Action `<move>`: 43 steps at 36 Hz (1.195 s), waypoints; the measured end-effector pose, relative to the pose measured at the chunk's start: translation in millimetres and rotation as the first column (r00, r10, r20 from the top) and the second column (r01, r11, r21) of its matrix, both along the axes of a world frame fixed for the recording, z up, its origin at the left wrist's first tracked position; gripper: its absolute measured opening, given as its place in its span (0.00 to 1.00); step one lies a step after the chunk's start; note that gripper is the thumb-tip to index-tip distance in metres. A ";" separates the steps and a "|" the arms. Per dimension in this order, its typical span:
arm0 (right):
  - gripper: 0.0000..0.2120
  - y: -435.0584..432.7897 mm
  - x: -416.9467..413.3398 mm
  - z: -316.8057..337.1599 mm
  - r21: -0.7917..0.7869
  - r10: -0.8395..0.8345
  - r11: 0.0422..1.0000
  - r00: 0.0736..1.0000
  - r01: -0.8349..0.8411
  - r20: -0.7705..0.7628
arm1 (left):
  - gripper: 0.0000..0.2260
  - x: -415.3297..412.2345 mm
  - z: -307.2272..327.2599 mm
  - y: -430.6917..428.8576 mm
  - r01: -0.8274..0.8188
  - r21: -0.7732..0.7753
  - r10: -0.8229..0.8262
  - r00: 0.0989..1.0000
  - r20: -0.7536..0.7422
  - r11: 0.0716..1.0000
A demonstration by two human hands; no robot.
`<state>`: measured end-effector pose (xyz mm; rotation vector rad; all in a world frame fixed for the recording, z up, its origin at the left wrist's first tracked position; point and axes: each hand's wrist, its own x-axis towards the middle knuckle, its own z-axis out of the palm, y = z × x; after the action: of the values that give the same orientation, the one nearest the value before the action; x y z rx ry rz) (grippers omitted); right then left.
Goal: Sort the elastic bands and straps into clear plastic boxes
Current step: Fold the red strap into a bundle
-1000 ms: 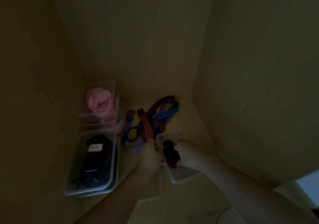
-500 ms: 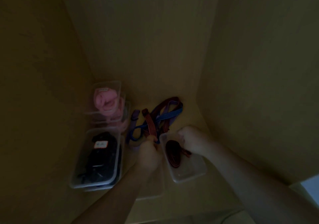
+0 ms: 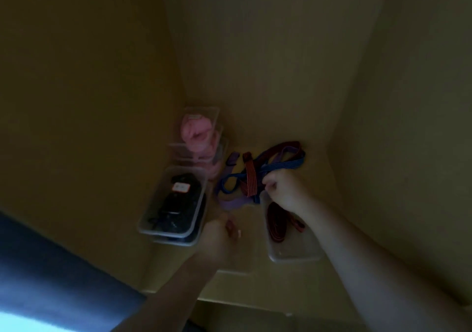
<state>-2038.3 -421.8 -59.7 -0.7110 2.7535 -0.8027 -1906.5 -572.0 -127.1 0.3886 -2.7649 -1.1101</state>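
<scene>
A tangle of straps lies at the back of a dim wooden cupboard: a blue striped strap (image 3: 283,166), an orange striped strap (image 3: 250,178) and a purple strap (image 3: 229,203). My right hand (image 3: 284,190) grips this tangle at its right side, fingers curled into it. Just below the hand stands an open clear box (image 3: 293,258) holding a coiled dark red strap (image 3: 277,223). My left hand (image 3: 221,236) hovers lower left with curled fingers, above a faint clear lid (image 3: 242,271). Whether it holds anything is too dark to tell.
At the left wall stands a stacked clear box of black straps (image 3: 173,204) with a white label. Behind it are stacked clear boxes of pink bands (image 3: 198,133). Cupboard walls close in on the left, back and right. The shelf's front edge runs below my arms.
My right hand left the red strap in the open box and moved up to the tangle. My left hand let go of the orange strap and drew back toward me.
</scene>
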 end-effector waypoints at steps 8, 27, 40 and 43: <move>0.32 -31.8 -12.0 4.3 -0.039 -0.048 0.998 0.976 0.057 0.214 | 0.15 -14.9 10.1 1.4 0.006 0.086 0.001 0.997 -0.078 0.996; 0.05 -65.5 -59.2 10.3 -0.347 -0.124 0.809 0.715 0.474 0.688 | 0.04 -102.5 86.3 -27.9 -0.197 0.332 0.242 0.965 -0.100 0.923; 0.11 -94.4 -65.4 -22.1 -0.214 -0.190 0.885 0.741 0.413 0.644 | 0.06 -118.3 79.9 -55.2 -0.171 0.322 0.212 0.972 -0.097 0.931; 0.11 -88.9 -67.1 -12.0 -0.351 -0.129 0.808 0.723 0.473 0.678 | 0.07 -119.9 82.8 -59.1 -0.180 0.328 0.215 0.974 -0.074 0.928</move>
<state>-2105.4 -510.7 -71.7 0.0231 2.0516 -1.5459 -2026.4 -631.1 -44.3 0.6088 -2.3883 -1.4782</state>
